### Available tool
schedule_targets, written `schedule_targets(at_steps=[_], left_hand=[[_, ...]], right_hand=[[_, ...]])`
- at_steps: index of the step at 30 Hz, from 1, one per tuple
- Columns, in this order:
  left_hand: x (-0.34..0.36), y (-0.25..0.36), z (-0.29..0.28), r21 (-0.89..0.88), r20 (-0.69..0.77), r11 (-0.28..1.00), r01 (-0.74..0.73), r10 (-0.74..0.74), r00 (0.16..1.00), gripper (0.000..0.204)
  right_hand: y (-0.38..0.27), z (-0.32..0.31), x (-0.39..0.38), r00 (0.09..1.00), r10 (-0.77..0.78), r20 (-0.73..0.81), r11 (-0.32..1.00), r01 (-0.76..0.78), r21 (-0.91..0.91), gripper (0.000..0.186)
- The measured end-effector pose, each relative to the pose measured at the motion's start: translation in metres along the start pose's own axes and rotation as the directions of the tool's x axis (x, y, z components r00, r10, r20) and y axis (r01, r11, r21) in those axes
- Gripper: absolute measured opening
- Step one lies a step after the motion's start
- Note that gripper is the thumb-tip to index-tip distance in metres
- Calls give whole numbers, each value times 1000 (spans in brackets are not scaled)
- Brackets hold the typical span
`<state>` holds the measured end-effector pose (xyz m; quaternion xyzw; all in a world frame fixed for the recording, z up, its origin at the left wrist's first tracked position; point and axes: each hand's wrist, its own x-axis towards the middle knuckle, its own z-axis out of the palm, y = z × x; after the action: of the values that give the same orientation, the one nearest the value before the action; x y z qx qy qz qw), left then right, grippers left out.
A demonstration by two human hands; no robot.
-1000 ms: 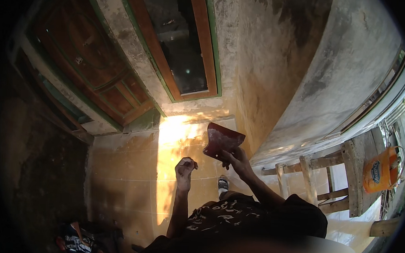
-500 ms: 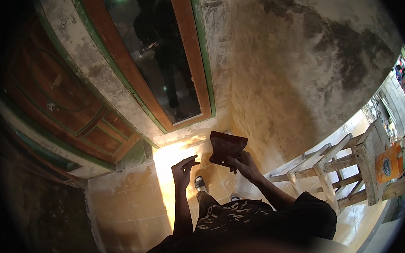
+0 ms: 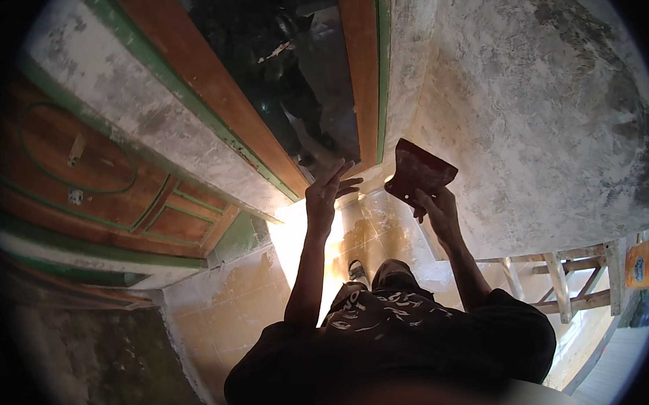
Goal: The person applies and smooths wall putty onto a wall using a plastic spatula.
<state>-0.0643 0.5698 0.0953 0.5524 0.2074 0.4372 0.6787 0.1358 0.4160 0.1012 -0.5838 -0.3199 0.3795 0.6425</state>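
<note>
A dark red, flat plate (image 3: 421, 167) with a curved notched side and a small hole is in my right hand (image 3: 434, 208), gripped at its lower edge with the thumb on its face. My left hand (image 3: 331, 188) is raised to the left of the plate, fingers stretched out and apart, at the lower end of the tall glass pane (image 3: 262, 63) in its wooden frame (image 3: 364, 113). Whether its fingertips touch the frame, I cannot tell.
A panelled wooden door (image 3: 102, 176) with green trim is at the left. A mottled plaster wall (image 3: 534, 125) rises at the right. At the lower right stands a wooden structure (image 3: 559, 281) with an orange bucket (image 3: 640, 263). A tiled floor (image 3: 215, 321) lies below, partly sunlit.
Both hands and the plate have moved up toward the glass pane and wall. My left hand's fingers have opened out from a curled shape. The view has shifted to the wall corner.
</note>
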Motion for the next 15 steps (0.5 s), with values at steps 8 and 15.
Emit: schedule_targets(at_steps=[8, 15], left_hand=[[84, -15, 14, 79, 222, 995, 55, -71, 972, 41], [139, -32, 74, 519, 634, 669, -532, 117, 765, 60]], right_hand=[[-8, -10, 41, 983, -17, -185, 999, 26, 45, 23], [-21, -31, 104, 973, -45, -226, 994, 66, 85, 23]])
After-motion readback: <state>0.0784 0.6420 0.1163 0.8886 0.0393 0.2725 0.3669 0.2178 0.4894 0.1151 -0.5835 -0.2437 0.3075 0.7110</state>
